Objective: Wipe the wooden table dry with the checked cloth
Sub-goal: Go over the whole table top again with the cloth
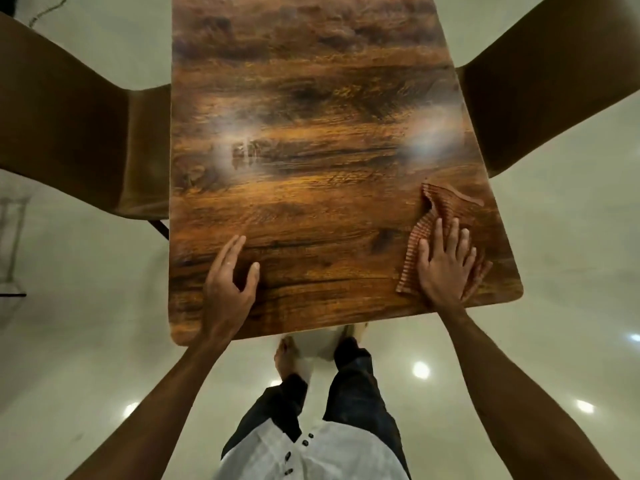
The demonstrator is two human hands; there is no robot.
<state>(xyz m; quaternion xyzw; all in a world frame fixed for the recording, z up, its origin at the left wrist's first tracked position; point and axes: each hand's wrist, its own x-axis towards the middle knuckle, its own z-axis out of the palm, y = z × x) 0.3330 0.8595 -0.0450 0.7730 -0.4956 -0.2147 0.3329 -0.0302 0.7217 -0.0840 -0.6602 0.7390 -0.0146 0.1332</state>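
Observation:
The wooden table (pixel 311 133) stretches away from me, dark brown with strong grain. A reddish-brown checked cloth (pixel 440 209) lies crumpled on its near right corner. My right hand (pixel 445 265) presses flat on the cloth's near part, fingers spread. My left hand (pixel 228 278) rests on the bare tabletop near the front left, fingers apart, holding nothing. A shiny wet-looking patch (pixel 242 154) shows on the table's middle left, and a glare spot sits at the middle right.
A brown chair (pixel 69 133) stands at the table's left side and another brown chair (pixel 540 98) at its right. The pale glossy floor (pixel 554 306) surrounds the table. My legs and feet are just below the near table edge.

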